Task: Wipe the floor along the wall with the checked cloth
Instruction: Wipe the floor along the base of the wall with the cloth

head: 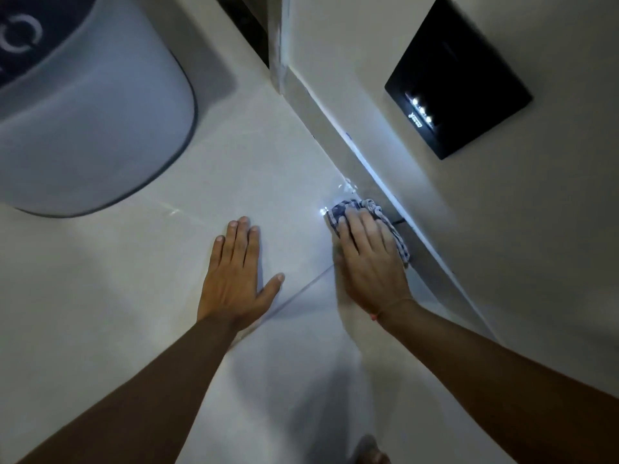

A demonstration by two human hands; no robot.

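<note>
A blue-and-white checked cloth (pixel 375 209) lies bunched on the pale tiled floor (pixel 268 169), tight against the skirting at the foot of the wall (pixel 502 229). My right hand (pixel 368 259) presses flat on top of the cloth, covering most of it; its edges show past my fingertips and along the wall side. My left hand (pixel 234 272) rests flat on the bare floor to the left, fingers spread, holding nothing. A grout line runs between the two hands.
A large grey-white rounded appliance (pixel 93 122) stands on the floor at the upper left. A black switch panel (pixel 459 82) with small lit points is set in the wall. A thin dark cable (pixel 398 222) shows by the skirting beside the cloth. A foot (pixel 371 453) shows at the bottom.
</note>
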